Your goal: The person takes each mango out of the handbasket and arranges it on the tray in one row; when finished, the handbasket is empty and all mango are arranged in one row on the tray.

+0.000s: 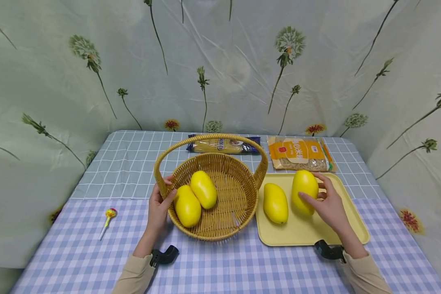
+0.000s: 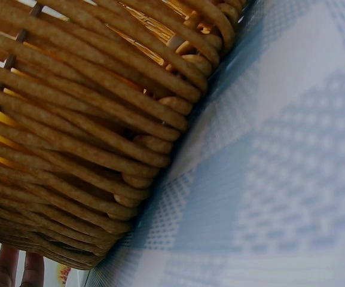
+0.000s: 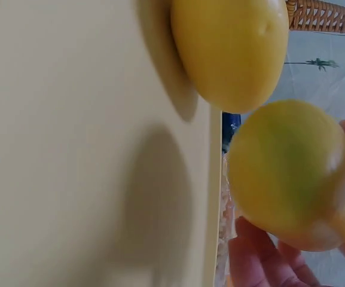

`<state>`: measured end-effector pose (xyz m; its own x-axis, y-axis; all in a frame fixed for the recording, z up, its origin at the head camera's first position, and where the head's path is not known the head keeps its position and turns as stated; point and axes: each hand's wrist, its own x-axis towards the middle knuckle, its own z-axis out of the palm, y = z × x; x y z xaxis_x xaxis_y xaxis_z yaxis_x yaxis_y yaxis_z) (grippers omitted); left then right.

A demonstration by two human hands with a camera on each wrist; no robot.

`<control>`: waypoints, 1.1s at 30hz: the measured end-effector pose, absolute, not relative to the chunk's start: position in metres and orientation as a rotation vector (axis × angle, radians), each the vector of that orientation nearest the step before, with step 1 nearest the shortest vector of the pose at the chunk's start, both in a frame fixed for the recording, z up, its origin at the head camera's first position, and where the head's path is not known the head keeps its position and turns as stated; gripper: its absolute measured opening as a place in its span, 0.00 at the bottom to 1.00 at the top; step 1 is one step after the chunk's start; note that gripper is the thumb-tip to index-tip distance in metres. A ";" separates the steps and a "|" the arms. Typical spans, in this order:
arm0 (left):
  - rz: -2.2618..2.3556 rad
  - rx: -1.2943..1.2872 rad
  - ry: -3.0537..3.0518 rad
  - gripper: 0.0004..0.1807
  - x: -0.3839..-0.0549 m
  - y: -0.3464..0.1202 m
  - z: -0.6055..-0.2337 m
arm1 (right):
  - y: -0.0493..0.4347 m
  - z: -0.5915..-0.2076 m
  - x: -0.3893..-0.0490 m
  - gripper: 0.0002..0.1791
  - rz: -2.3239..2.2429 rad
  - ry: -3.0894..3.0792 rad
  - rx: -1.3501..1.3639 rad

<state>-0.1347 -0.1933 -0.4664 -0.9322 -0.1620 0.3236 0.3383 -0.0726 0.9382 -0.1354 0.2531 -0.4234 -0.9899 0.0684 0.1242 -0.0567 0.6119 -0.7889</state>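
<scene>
A round wicker basket (image 1: 242, 220) with a tall arched handle stands mid-table and holds two yellow mangoes (image 1: 187, 206). My left hand (image 1: 159, 206) grips the basket's left side by the foot of the handle; in the left wrist view two fingertips (image 2: 32, 270) show beside the woven wall (image 2: 70, 131). My right hand (image 1: 330, 204) holds a mango (image 1: 303, 192) between thumb and fingers. In the right wrist view this mango (image 3: 295, 173) hangs above the tray, apart from its shadow. Another mango (image 1: 275, 203) lies on the pale yellow tray (image 1: 330, 237).
Behind the basket lies a pack of spaghetti (image 1: 220, 145). An orange bag of noodles (image 1: 300, 153) sits behind the tray. A lollipop (image 1: 108, 221) rests on the checked tablecloth (image 1: 220, 269) at the left. A floral curtain (image 1: 235, 61) closes off the back.
</scene>
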 end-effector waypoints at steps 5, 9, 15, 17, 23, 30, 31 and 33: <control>-2.068 -0.189 -1.874 0.12 -0.135 -0.193 -0.466 | 0.255 -0.423 -0.137 0.42 1.301 -2.798 -0.046; -2.074 -0.193 -1.869 0.12 -0.135 -0.193 -0.465 | 0.256 -0.424 -0.138 0.43 1.295 -2.856 -0.072; -2.078 -0.186 -1.869 0.12 -0.134 -0.192 -0.464 | 0.258 -0.428 -0.140 0.45 1.290 -2.918 -0.085; -2.077 -0.183 -1.871 0.12 -0.134 -0.192 -0.464 | 0.258 -0.430 -0.141 0.45 1.287 -2.929 -0.079; -2.081 -0.172 -1.869 0.13 -0.134 -0.192 -0.464 | 0.259 -0.433 -0.142 0.45 1.304 -2.952 -0.069; -2.084 -0.162 -1.873 0.12 -0.134 -0.193 -0.465 | 0.258 -0.432 -0.141 0.45 1.348 -2.977 -0.093; -2.085 -0.162 -1.873 0.12 -0.134 -0.193 -0.465 | 0.258 -0.432 -0.140 0.45 1.352 -2.984 -0.098; -2.086 -0.166 -1.873 0.13 -0.134 -0.193 -0.465 | 0.258 -0.431 -0.140 0.46 1.355 -2.998 -0.102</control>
